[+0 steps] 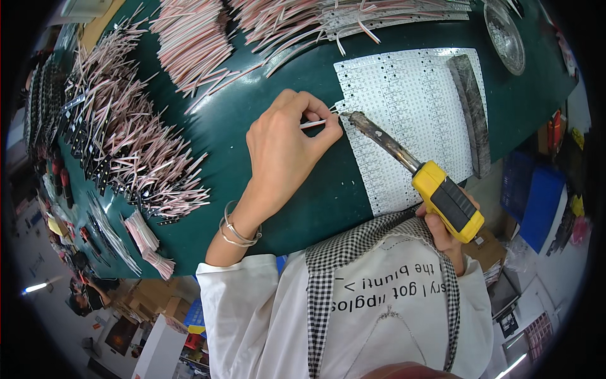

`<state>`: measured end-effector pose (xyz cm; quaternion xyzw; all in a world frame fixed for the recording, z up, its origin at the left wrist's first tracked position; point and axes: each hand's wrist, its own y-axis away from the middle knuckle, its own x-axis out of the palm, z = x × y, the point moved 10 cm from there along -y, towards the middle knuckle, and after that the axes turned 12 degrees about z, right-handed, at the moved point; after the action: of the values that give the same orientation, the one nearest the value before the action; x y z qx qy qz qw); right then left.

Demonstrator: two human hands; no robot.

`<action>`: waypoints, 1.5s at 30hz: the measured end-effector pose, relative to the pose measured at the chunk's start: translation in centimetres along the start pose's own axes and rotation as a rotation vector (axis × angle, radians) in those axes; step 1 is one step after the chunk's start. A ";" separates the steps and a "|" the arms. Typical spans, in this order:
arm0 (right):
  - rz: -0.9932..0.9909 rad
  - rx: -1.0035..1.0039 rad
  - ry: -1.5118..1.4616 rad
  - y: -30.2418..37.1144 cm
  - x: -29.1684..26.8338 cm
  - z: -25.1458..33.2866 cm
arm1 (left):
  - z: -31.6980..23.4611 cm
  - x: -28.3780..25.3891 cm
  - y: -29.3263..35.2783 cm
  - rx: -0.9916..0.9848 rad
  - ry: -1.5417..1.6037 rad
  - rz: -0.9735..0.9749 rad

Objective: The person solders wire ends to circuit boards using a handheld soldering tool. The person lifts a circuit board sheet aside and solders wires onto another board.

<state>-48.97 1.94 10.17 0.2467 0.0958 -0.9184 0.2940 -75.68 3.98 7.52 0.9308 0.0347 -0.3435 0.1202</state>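
My left hand (278,151) is pinched on a thin wire (311,124), its end held at the left edge of a white circuit board panel (404,132). My right hand (443,235) grips a soldering iron (449,201) with a yellow and black handle. The iron's blackened metal barrel points up and left, and its tip is at the panel's edge beside my left fingertips. Whether the tip touches the wire cannot be made out. A dark grey bar (470,114) lies across the panel's right side.
Bundles of pink and white wires (192,44) lie on the green table (303,208). A heap of wires with black strips (132,126) spreads along the left. More wired white panels (391,19) lie at the back. A round dish (505,38) stands at the back right.
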 end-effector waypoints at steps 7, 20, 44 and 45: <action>0.035 -0.018 0.000 -0.6 0.3 0.4 | -0.5 -0.3 0.2 0.021 -0.040 -0.034; -0.025 0.010 -0.067 0.3 -0.1 -0.1 | -0.5 -0.3 0.5 0.022 -0.042 -0.041; -0.019 0.008 -0.019 0.6 -0.9 -0.4 | -1.0 0.2 0.0 0.023 -0.008 -0.047; -0.037 0.025 -0.046 0.8 -1.1 -0.7 | -1.1 0.2 0.0 0.029 -0.012 -0.048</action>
<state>-47.50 2.07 10.10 0.2272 0.0821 -0.9303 0.2760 -74.85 4.25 8.18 0.9293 0.0516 -0.3522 0.0985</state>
